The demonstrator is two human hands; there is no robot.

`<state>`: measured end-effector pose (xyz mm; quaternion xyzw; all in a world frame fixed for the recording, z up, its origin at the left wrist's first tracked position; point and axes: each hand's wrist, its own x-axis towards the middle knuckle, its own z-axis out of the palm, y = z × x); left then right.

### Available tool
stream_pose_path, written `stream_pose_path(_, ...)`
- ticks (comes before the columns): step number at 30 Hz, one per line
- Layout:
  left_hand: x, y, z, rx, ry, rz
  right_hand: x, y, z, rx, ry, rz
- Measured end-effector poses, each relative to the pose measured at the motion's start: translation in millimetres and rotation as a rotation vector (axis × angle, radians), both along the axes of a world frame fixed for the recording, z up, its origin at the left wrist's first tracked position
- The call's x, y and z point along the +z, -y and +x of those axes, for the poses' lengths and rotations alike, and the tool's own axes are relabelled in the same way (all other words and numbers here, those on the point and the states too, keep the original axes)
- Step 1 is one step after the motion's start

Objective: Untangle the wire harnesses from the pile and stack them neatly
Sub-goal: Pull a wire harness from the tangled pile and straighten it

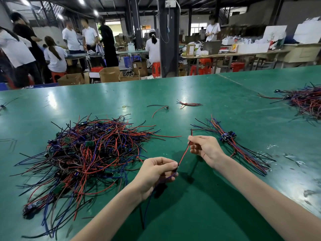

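Observation:
A big tangled pile of red, blue and black wire harnesses (pixel 86 153) lies on the green table at the left. A small aligned stack of harnesses (pixel 231 141) lies at the right, its blue connectors together. Between them I hold one harness above the table. My left hand (pixel 156 174) pinches its small black connector, and blue and black wires hang down below that hand. My right hand (pixel 203 148) pinches the red wire (pixel 184 153) near its far end, so the wire runs taut between both hands.
Another heap of harnesses (pixel 307 103) lies at the far right. Loose harnesses (pixel 188 103) and a single one (pixel 160 108) lie mid-table, near a small ring (pixel 124 106). Plastic scraps (pixel 271 146) sit right of the stack. People work at benches beyond the table's far edge.

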<state>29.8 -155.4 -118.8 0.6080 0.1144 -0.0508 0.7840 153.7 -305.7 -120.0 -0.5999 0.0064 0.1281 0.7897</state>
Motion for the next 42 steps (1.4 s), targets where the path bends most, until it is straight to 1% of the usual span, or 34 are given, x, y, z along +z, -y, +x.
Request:
stream_pose_path(4,-0.5,1.9,-0.6,-0.017,-0.001,-0.003,-3.5,2.6,3.7,-0.017,-0.003,-0.011)
stream_pose_path(9,2.3,2.0,0.7,-0.02,0.005,-0.005,-2.5,3.1,6.2,-0.025,-0.001,0.05)
stream_pose_path(14,4.1,2.1,0.1,-0.065,-0.01,-0.001,-2.6,3.9,6.9,-0.042,-0.007,0.063)
stream_pose_path(19,6.9,3.7,0.3,-0.088,0.005,0.029,4.4,0.7,11.0,-0.057,-0.059,0.069)
stream_pose_path(27,5.2,8.0,-3.2,-0.064,0.023,0.086,8.0,2.6,8.5,-0.041,-0.138,0.169)
stream_pose_path(32,5.6,9.1,2.1,0.007,0.025,0.075,9.8,1.9,8.6,-0.045,-0.117,0.186)
stream_pose_path(37,1.7,9.6,5.6,0.039,0.014,0.085,10.3,0.8,8.1,-0.046,-0.087,0.154)
stream_pose_path(42,-1.1,13.8,10.9,0.005,0.044,0.112,13.5,2.3,10.4,-0.05,-0.074,0.165)
